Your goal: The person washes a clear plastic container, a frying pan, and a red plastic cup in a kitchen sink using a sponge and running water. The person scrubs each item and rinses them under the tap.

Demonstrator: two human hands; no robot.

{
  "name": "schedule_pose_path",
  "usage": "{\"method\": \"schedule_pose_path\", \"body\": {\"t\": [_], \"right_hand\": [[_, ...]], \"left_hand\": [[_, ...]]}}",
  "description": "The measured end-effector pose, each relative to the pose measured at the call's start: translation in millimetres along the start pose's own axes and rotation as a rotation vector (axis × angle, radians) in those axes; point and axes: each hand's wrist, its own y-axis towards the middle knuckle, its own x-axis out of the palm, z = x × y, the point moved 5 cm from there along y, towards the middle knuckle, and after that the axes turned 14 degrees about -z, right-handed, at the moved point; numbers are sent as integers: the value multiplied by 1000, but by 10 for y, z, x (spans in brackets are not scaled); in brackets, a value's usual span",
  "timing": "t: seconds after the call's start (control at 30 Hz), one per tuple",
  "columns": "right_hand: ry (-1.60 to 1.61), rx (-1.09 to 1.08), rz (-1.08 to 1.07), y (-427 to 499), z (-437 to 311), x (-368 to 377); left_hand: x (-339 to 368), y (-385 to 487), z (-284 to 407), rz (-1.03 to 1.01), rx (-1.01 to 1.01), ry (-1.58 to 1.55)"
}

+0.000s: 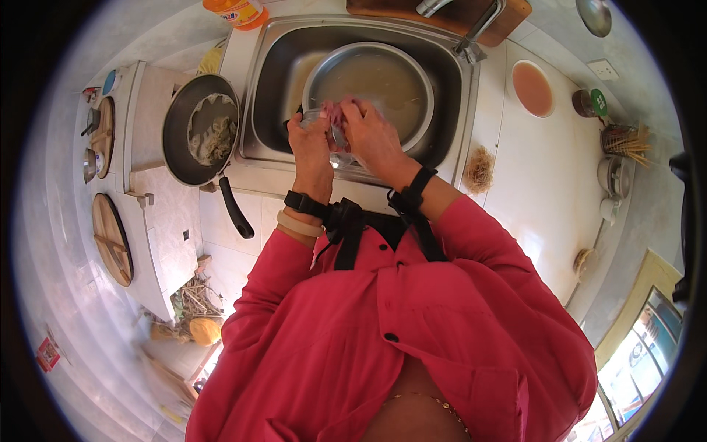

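Note:
Over the near rim of a metal basin, my left hand (310, 142) grips a clear container (341, 159), perhaps glass or plastic. My right hand (373, 135) pinches a wet-looking pink cloth (333, 109) against it. Both hands partly cover the container, so its full shape is hidden. Cloudy water fills the wide round basin (428, 102), which sits inside a stainless steel sink (467, 127). Something dark, partly hidden, shows beside my left fingers.
A frying pan (182, 116) with a pale, wet clump in it stands left of the sink, its handle (235, 207) pointing toward me. The faucet (469, 47) rises behind. On the right counter lie a fibrous scrubber (479, 170) and a bowl of pinkish liquid (533, 88). An orange bottle (237, 12) stands back left.

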Motion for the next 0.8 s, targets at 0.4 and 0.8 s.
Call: {"method": "schedule_pose_path", "body": {"t": [0.4, 0.8], "right_hand": [[57, 227, -153, 493, 432, 176], [-396, 475, -389, 454, 1940, 808]], "left_hand": [[64, 306, 165, -175, 66, 198], [-142, 720, 197, -119, -47, 83]]}}
